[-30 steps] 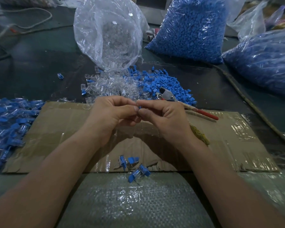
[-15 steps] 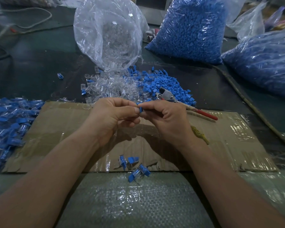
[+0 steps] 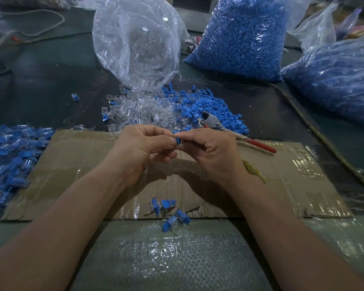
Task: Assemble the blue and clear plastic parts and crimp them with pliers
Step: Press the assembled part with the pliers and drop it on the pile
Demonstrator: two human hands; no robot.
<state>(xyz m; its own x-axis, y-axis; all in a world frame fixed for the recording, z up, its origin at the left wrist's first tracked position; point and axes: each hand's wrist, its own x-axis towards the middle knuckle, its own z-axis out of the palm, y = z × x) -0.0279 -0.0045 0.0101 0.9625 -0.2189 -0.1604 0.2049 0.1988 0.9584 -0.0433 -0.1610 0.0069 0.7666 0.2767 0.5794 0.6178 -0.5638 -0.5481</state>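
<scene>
My left hand (image 3: 142,151) and my right hand (image 3: 213,153) meet fingertip to fingertip above the cardboard sheet (image 3: 292,181). Between them they pinch a small blue part (image 3: 178,140); any clear part in the grip is hidden by my fingers. Behind my hands lie a loose heap of clear parts (image 3: 139,114) and a heap of blue parts (image 3: 206,106). The pliers (image 3: 216,124) with red handles rest on the blue heap, just beyond my right hand. Three joined blue-and-clear pieces (image 3: 168,211) lie on the cardboard's near edge.
An open clear bag (image 3: 135,43) spills clear parts at the back. Two full bags of blue parts (image 3: 240,36) stand at the back right. A pile of joined pieces (image 3: 8,156) covers the left. A thin stick (image 3: 324,141) runs along the right.
My hands have stayed pressed together and shifted only slightly; the blue part shows more plainly between my fingertips now.
</scene>
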